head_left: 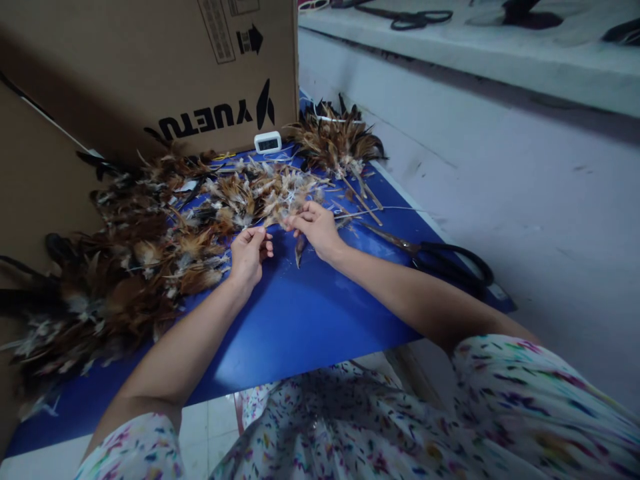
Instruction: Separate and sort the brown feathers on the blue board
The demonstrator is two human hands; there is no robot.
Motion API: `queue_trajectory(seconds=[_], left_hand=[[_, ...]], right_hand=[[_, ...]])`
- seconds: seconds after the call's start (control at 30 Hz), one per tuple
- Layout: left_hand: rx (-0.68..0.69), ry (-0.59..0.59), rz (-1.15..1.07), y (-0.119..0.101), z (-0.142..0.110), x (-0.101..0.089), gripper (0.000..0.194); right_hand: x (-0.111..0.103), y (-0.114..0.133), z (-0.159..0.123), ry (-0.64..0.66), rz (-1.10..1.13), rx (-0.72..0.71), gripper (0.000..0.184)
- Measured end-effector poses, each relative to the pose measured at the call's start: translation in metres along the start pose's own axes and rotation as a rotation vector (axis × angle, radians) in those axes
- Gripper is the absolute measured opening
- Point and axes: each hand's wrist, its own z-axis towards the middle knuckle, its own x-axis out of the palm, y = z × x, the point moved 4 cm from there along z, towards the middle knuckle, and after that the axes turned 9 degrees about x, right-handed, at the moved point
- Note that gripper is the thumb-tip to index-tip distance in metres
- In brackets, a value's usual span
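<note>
Over the blue table, my left hand [248, 253] is closed, thumb and forefinger pinched together; what they hold is too small to make out. Close to its right, my right hand [317, 230] is closed too, its fingertips pinched at the near edge of a pile of brown and whitish feathers [245, 193]. A dark brown feather [299, 251] hangs or lies just below those fingers; I cannot tell whether they grip it. Large black-handled scissors [417, 250] lie to the right of my right forearm.
More feather bunches [140, 260] cover the table's left side. A tied feather bundle [340, 140] is at the back right, near a small white digital clock [268, 143]. Cardboard boxes [150, 67] stand behind and left. A wall and a ledge [475, 53] with scissors [415, 17] border the right.
</note>
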Motion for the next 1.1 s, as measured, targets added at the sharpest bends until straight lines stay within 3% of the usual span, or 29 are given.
queue_trajectory(seconds=[0.13, 0.33, 0.5, 0.87, 1.1], left_hand=[[0.004, -0.015, -0.038, -0.0004, 0.0001, -0.0006, 0.028], [-0.05, 0.078, -0.038, -0.0006, -0.0021, 0.0046, 0.029], [-0.053, 0.147, -0.036, 0.0, -0.0034, 0.0076, 0.031], [-0.017, 0.129, -0.031, 0.0012, -0.0033, 0.0059, 0.035], [0.024, 0.18, -0.005, 0.0031, -0.0026, 0.0065, 0.034]], right_hand=[[0.0003, -0.0046, 0.0019, 0.046, 0.048, 0.032, 0.02], [0.0076, -0.0055, -0.0033, 0.131, -0.016, 0.025, 0.022], [0.0066, -0.0057, -0.0027, 0.093, -0.077, 0.03, 0.02], [0.0071, -0.0052, -0.0054, 0.108, -0.15, 0.003, 0.019], [0.0078, -0.0041, -0.0066, 0.112, -0.147, 0.014, 0.018]])
